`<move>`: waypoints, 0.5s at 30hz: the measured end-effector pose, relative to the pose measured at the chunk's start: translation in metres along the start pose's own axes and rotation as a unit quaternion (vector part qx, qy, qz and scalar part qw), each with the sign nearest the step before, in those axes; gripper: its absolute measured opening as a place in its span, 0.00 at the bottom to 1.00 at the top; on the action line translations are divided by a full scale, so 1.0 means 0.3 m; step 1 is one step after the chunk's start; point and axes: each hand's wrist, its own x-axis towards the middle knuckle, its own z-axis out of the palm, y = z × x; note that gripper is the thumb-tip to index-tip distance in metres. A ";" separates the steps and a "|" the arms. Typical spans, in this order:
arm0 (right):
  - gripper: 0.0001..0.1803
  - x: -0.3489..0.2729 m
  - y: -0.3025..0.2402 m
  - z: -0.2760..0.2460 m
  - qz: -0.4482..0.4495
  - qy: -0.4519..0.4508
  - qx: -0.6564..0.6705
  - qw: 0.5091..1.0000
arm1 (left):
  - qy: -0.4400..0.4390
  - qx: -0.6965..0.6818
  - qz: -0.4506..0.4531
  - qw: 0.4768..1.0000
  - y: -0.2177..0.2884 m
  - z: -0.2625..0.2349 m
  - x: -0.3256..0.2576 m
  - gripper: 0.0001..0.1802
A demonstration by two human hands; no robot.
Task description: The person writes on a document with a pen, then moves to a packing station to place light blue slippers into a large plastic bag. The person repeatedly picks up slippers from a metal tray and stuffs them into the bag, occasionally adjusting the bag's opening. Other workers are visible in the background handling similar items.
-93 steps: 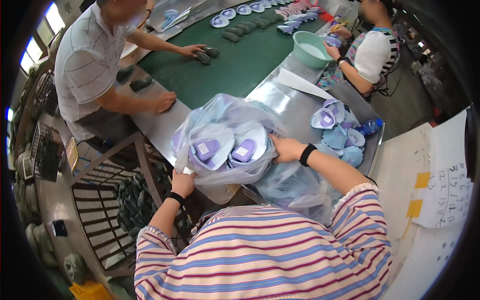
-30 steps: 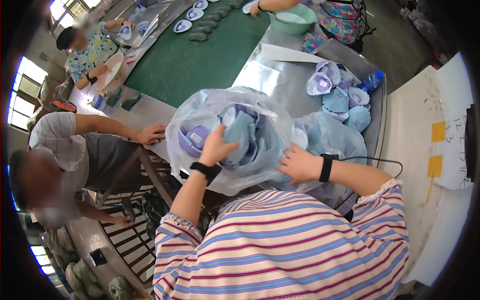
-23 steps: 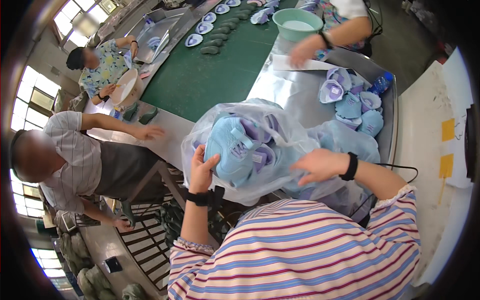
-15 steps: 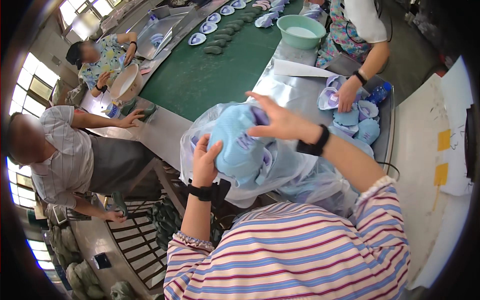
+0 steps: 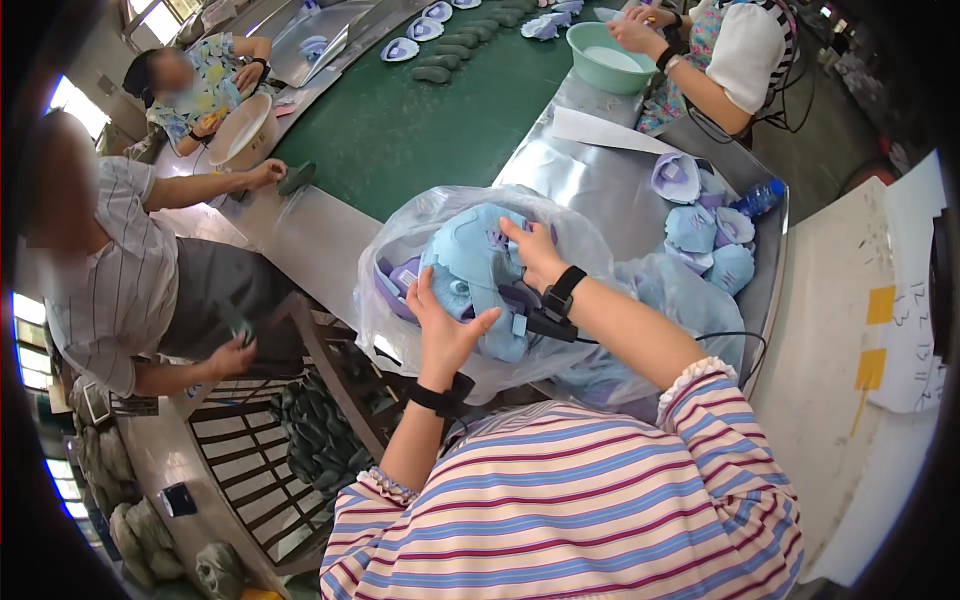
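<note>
"Left hand (image 5: 447,338) is where, and in what state?"

"It stands below and to the left of the light-blue shoe upper (image 5: 455,250). Its thumb and fingers are spread wide apart. The fingertips come to the left edge of the upper, and the thumb points across its lower part. How firmly this hand carries the upper, one cannot tell."

"And the right hand (image 5: 537,257)?"

"This one is more closed. It has hold of the upper at its right side, with the finger ends beside the purple lacing. Thus the upper lies between the two hands, tilted."

"What is around the upper?"

"It is above the mouth of a clear plastic bag (image 5: 582,235), whose loose film spreads around it on both sides. Just to the left of the upper, a purple piece (image 5: 400,275) with a white label shows inside the bag. The bag sits at the near end of the metal surface (image 5: 570,165)."

"What can be seen farther to the right?"

"Close to the right forearm there is a second bag (image 5: 685,290), with light-blue pieces showing through it. Beyond it lies a pile of uppers (image 5: 692,225), blue and purple, and next to these a blue bottle (image 5: 758,198) rests on its side."

"And on the far side?"

"Across the green surface (image 5: 400,140), dark green pieces (image 5: 455,50) are lying in a row."
</note>
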 end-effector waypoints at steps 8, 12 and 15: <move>0.15 -0.316 -0.301 -0.001 -0.044 -0.129 -0.028 0.990 | -0.019 -0.571 -0.159 0.805 -0.048 -0.117 0.010 0.36; 0.19 -0.394 -0.481 -0.147 -0.046 -0.185 0.150 0.970 | 0.049 -0.528 -0.057 0.846 0.025 -0.205 0.046 0.39; 0.22 -0.429 -0.432 -0.201 -0.005 -0.172 0.126 0.977 | 0.071 -0.508 -0.037 0.857 0.013 -0.196 0.061 0.40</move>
